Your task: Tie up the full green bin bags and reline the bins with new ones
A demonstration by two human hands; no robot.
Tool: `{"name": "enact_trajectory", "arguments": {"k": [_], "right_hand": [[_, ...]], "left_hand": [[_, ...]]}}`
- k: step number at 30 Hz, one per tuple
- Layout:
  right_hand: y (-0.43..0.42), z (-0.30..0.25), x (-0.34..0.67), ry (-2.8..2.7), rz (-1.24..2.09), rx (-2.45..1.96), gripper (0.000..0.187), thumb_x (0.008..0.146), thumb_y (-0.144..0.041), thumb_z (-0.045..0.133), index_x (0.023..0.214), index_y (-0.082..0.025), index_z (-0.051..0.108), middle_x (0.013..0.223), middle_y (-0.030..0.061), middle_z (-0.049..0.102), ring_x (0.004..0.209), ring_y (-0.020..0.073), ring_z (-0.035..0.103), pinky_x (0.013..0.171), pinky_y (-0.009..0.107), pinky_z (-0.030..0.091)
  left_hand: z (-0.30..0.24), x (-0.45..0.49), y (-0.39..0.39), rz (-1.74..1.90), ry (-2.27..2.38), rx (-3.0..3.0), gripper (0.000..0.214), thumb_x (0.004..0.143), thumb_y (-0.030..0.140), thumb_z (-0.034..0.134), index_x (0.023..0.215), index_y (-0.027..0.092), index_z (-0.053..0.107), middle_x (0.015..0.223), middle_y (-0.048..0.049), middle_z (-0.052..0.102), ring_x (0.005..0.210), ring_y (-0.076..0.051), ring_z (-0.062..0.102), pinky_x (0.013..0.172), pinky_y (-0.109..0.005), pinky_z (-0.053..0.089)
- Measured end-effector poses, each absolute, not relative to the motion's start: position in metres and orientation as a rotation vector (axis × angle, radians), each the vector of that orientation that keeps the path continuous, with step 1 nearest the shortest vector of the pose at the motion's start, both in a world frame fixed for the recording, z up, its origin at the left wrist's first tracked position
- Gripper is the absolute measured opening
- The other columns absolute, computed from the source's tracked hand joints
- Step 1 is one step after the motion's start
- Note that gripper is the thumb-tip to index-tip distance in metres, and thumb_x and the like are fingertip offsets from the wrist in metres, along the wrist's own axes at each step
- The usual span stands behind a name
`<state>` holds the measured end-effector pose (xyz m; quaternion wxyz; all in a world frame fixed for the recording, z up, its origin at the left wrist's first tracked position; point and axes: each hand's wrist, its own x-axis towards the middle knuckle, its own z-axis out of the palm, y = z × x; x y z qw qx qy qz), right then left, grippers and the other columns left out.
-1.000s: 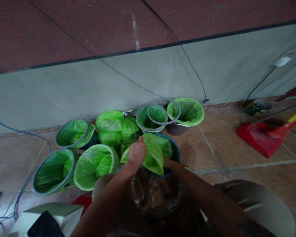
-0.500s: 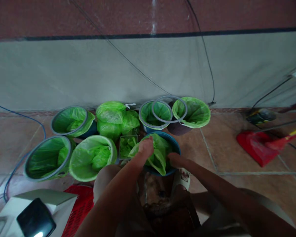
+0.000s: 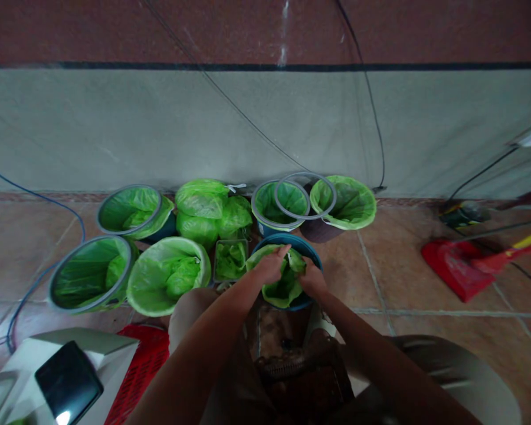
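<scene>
Currently a thin green bag [image 3: 283,292], loosely rumpled, sits in the mouth of a round blue bin [image 3: 287,237], out from the floor's [image 3: 402,254] edge along the wall [image 3: 159,130]. Right hand [image 3: 312,278] pinches the bag's right side. Left hand [image 3: 269,267] lies over its left side, index finger stretched; cannot tell whether it grips. Best handled, I judge, with light, even tension, no nails: slick film probably tears easily.

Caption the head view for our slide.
Left hand and right hand hold a green bag over a blue bin, near lined bins.
</scene>
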<state>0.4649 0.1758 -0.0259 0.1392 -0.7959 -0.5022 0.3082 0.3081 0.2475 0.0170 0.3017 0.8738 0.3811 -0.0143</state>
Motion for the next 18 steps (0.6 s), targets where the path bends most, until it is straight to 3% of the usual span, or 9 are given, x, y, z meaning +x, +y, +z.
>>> {"name": "enact_trajectory", "arguments": {"k": [5,8,10,13,15,18], "right_hand": [[0.157,-0.016,0.537,-0.773,1.042,-2.218,0.049,0.08,-0.014,0.046,0.129,-0.013,0.05,0.106,0.0134,0.069,0.078,0.0184,0.07,0.062,0.025,0.056],[0.133,-0.007,0.564,-0.641,1.232,-2.302,0.046,0.081,-0.015,0.045,0.127,-0.011,0.051,0.1,0.0154,0.07,0.068,0.0184,0.069,0.058,0.027,0.056],[0.121,0.004,0.565,-0.826,1.289,-2.501,0.054,0.08,-0.018,0.052,0.133,-0.009,0.048,0.1,0.0182,0.07,0.072,0.0231,0.07,0.062,0.033,0.056],[0.12,0.024,0.545,-1.464,0.903,-2.719,0.078,0.071,-0.025,0.069,0.142,-0.009,0.04,0.125,0.0248,0.059,0.109,0.036,0.061,0.084,0.045,0.05],[0.132,0.035,0.523,-1.798,0.621,-2.632,0.084,0.069,-0.03,0.071,0.144,-0.013,0.038,0.142,0.0221,0.045,0.128,0.0394,0.045,0.099,0.05,0.04],[0.163,0.039,0.488,-2.015,0.606,-2.438,0.085,0.072,-0.043,0.069,0.145,-0.014,0.037,0.143,0.0178,0.046,0.129,0.0363,0.043,0.104,0.048,0.035]], "left_hand": [[0.031,0.295,0.25,-0.181,1.005,2.473,0.077,0.073,0.003,0.054,0.145,0.019,0.032,0.142,-0.013,0.047,0.107,-0.024,0.063,0.094,-0.035,0.05],[0.046,0.29,0.248,-0.34,0.898,2.543,0.052,0.076,0.009,0.056,0.128,0.019,0.054,0.128,-0.0108,0.059,0.107,-0.025,0.062,0.101,-0.041,0.045],[0.052,0.288,0.243,-0.561,0.87,2.524,0.032,0.075,0.014,0.062,0.106,0.014,0.068,0.112,-0.0129,0.067,0.107,-0.03,0.062,0.106,-0.052,0.037],[0.054,0.288,0.234,-0.778,0.912,2.47,0.022,0.065,0.013,0.072,0.087,0.01,0.072,0.098,-0.0166,0.072,0.103,-0.036,0.062,0.107,-0.065,0.025],[0.053,0.29,0.231,-0.779,0.894,2.447,0.022,0.065,0.016,0.074,0.086,0.011,0.073,0.098,-0.0174,0.072,0.103,-0.037,0.063,0.106,-0.065,0.026],[0.052,0.294,0.233,-0.703,0.939,2.407,0.024,0.072,0.027,0.069,0.092,0.013,0.072,0.102,-0.0176,0.071,0.103,-0.035,0.064,0.102,-0.056,0.039]]}}
